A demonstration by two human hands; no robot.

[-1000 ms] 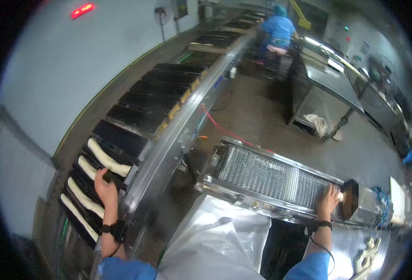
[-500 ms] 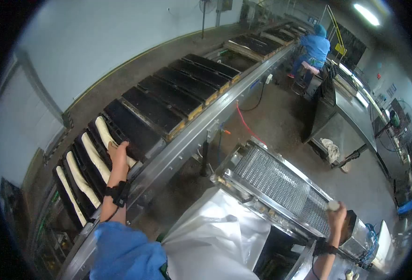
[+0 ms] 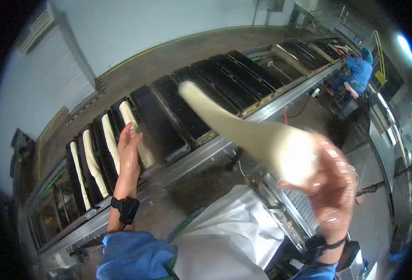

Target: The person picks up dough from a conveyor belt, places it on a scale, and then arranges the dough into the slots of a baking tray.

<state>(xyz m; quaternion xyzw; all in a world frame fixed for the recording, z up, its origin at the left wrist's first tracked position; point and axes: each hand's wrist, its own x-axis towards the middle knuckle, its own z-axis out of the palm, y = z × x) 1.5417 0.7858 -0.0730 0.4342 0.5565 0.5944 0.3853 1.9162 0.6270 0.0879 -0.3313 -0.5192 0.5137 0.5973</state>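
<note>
Held up close to the camera, a long pale dough strip (image 3: 234, 128) extends toward the upper left from my right hand (image 3: 332, 182), whose fingers are wrapped round its thick near end. My left hand (image 3: 130, 151) rests beside another dough strip (image 3: 127, 114) lying in a black pan; its fingers are slightly spread and touch or nearly touch the dough. Further left, several dough strips (image 3: 110, 137) lie lengthwise in black pans. Right of my left hand, dark pans (image 3: 161, 126) show no dough.
A metal conveyor rail (image 3: 262, 112) runs diagonally beneath the pans. A mesh belt (image 3: 299, 205) stands at lower right, partly behind my right hand. A person in blue (image 3: 359, 72) sits at the far end of the line. A steel table (image 3: 381, 140) is at right.
My right hand has risen from beside the mesh belt, bringing the dough strip up in front of the camera. My left hand remains by the pan's dough. The view has shifted.
</note>
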